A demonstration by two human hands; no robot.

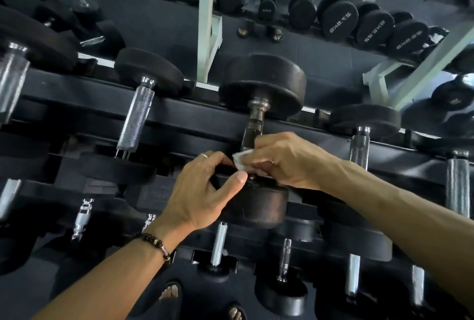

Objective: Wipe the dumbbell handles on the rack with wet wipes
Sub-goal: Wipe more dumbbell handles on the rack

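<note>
A worn black dumbbell (263,83) lies across the top tier of the black rack (77,104) at the middle of the view. Its metal handle (254,127) runs down toward me. My right hand (284,160) wraps a white wet wipe (239,159) around the lower part of that handle. My left hand (205,191) grips the rim of the dumbbell's near head (259,204), thumb on top. The lower end of the handle is hidden under my right hand.
Other dumbbells with chrome handles (136,117) lie to the left and right on the same tier and on the lower tiers (218,242). A mirror behind the rack reflects more dumbbells (341,18). My feet in sandals (169,291) stand on the dark floor below.
</note>
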